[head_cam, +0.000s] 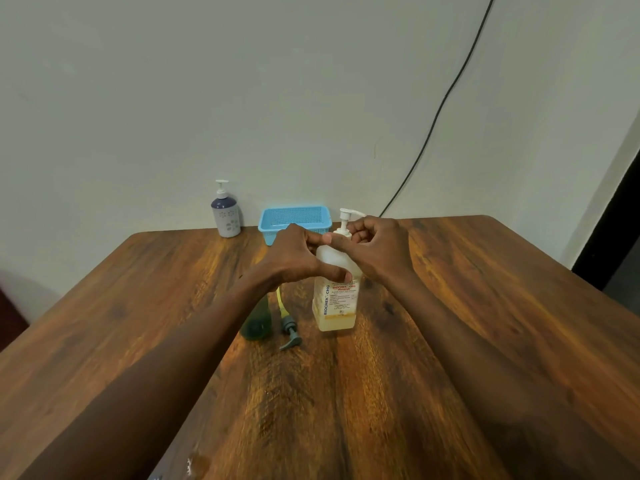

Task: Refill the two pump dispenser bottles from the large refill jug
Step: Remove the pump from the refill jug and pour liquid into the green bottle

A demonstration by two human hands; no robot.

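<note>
Both hands [298, 258] [377, 247] grip the upright jug [334, 306] near its pump

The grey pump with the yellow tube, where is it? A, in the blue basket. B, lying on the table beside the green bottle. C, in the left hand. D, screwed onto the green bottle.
B: the grey pump lies loose on the table, between the green bottle and the labelled translucent bottle, with no hand on it.
</note>
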